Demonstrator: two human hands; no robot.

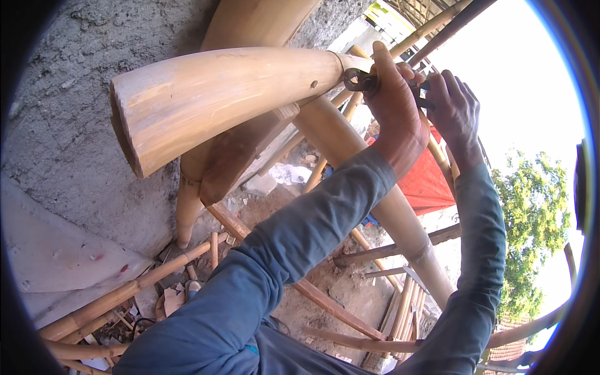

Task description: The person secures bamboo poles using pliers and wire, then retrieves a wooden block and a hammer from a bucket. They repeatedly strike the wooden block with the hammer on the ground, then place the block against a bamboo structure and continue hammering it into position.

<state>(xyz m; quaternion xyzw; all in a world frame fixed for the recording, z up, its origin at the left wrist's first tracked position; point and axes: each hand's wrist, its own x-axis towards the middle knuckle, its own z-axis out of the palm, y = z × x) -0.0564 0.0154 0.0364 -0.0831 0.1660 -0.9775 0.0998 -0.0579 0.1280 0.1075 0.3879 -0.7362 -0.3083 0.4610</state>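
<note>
This is an outdoor building place, with a rough gray wall (pixel 81 106) on the left and bright white sky (pixel 525 75) on the right.

Closest to us are the person's two arms, in long blue-gray sleeves (pixel 312 215). They reach up to the two bare hands, close together near the top. The left hand (pixel 395 100) is closed around a dark metal gripping tool (pixel 356 80), and its thumb points up. The tool's round head pokes out on the left side of that hand. Its dark handles come out on the other side, toward the right hand (pixel 455 112). The right hand has bent fingers and is right at the handle ends, but I can't tell if it is squeezing them.

The tool's head is at the narrow-looking far end of a big, pale bamboo piece (pixel 219 94). A thin wire (pixel 340 62) goes around the bamboo there, just beside the tool. The bamboo's wide cut end faces left.

Under that piece is a brown wooden beam (pixel 240 153). Behind it, a thick bamboo pole (pixel 400 225) slants down to the right. Lower down, a thinner bamboo rail (pixel 134 286) runs across the left side, above the dirt ground (pixel 334 290) with its broken bits. Farther off hangs a red sheet (pixel 428 187), and farther still is a leafy green tree (pixel 531 231).
</note>
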